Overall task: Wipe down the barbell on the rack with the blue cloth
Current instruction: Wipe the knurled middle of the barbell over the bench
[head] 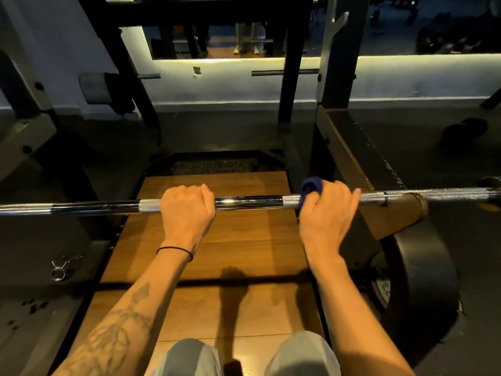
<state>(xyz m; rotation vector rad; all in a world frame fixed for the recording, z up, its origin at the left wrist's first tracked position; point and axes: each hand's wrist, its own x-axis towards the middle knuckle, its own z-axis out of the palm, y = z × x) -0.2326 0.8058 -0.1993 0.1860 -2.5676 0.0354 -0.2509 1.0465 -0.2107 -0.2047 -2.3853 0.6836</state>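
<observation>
Across the frame, the barbell (249,200) is lying level on the rack (349,147). Left hand (187,206) is curling its grip around the bare shaft. Right hand (326,210) is wrapping its grip around the blue cloth (310,187) against the knurled section, just beside the rack's arm. Black weight plate (423,270) is carrying white lettering, too blurred to read.

Chrome barbell (248,200) horizontal on rack; blue cloth (309,187) bunched around its shaft
</observation>
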